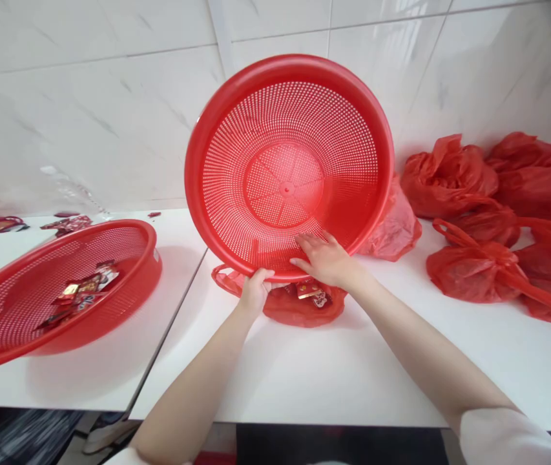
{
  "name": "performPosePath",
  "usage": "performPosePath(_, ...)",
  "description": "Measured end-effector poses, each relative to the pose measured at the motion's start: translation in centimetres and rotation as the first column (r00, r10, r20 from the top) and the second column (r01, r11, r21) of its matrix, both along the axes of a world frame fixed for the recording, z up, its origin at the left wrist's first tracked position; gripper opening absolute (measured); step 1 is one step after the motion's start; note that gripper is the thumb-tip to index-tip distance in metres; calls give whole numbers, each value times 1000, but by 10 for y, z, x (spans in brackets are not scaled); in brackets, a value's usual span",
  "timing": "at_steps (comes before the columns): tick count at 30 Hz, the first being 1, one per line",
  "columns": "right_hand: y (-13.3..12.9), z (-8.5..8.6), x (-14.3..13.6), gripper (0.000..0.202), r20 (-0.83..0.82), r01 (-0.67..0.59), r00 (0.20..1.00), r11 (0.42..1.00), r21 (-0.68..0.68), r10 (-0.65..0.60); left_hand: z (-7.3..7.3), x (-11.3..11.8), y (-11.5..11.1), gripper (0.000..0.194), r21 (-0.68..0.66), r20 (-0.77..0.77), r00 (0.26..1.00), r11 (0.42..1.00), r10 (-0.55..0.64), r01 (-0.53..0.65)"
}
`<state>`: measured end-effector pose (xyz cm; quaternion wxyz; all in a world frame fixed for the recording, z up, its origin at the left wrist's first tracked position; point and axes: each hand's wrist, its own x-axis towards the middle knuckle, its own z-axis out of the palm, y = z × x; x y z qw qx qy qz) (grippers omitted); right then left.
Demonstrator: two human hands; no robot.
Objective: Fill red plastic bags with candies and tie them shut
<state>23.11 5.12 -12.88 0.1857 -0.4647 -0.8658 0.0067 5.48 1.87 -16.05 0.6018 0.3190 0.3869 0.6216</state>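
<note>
A large red mesh basket (285, 184) is tipped up on its side, its open mouth facing me and no items visible inside. My left hand (256, 290) grips its lower rim, fingers closed round the edge. My right hand (321, 258) reaches over the rim with fingers spread, against the lower inner wall. Under the rim lies an open red plastic bag (299, 313) with small wrapped packets (314, 294) in it; the basket hides part of the bag.
At the left, a second red basket (105, 323) holds several wrapped packets (81, 290). Several red plastic bags (478, 271) sit at the right by the tiled wall. More packets (66, 224) and a clear plastic item lie at the back left. The white table (343, 381) has a seam.
</note>
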Motion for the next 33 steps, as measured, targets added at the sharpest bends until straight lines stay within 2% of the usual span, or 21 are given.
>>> performPosePath(4,4,4,4,35,-62,-175,984,976,-130,168,0,-4,3,44,-16,4,1000,1000,25,-25)
performPosePath(7,5,12,7,35,-221,-283,943,950,-131,251,2,-9,8,32,-66,7,998,996,54,-54)
performPosePath(10,3,20,11,31,-385,-301,890,949,-91,245,2,-13,12,26,-77,7,995,992,101,-100)
performPosePath(13,-1,28,14,24,-479,-309,850,944,-116,220,2,-18,16,22,-59,4,990,989,138,-137)
performPosePath(16,-3,31,15,22,-489,-362,837,918,-161,244,5,-24,18,17,-31,19,985,985,170,-170)
performPosePath(18,-3,27,14,29,-453,-385,848,907,-173,273,9,-28,20,14,-20,38,980,981,195,-194)
performPosePath(20,-1,21,14,41,-383,-335,891,923,-191,245,12,-32,21,9,-13,57,973,975,223,-223)
performPosePath(22,2,13,14,53,-295,-226,941,956,-188,165,14,-36,21,8,-9,65,970,972,235,-235)
performPosePath(24,5,8,13,59,-248,-132,964,981,-143,94,14,-38,22,13,-6,52,979,980,198,-198)
performPosePath(26,7,6,12,56,-268,-75,962,994,-77,52,14,-40,21,21,-6,22,994,994,109,-109)
performPosePath(29,10,12,14,36,-377,15,926,999,42,2,16,-46,19,26,19,-29,997,997,-76,77)
performPosePath(31,11,20,19,23,-461,97,887,987,127,-28,20,-56,18,34,37,-102,969,972,-226,231)
performPosePath(33,10,29,28,20,-543,182,837,969,166,-65,26,-73,17,49,70,-251,923,945,-293,319)
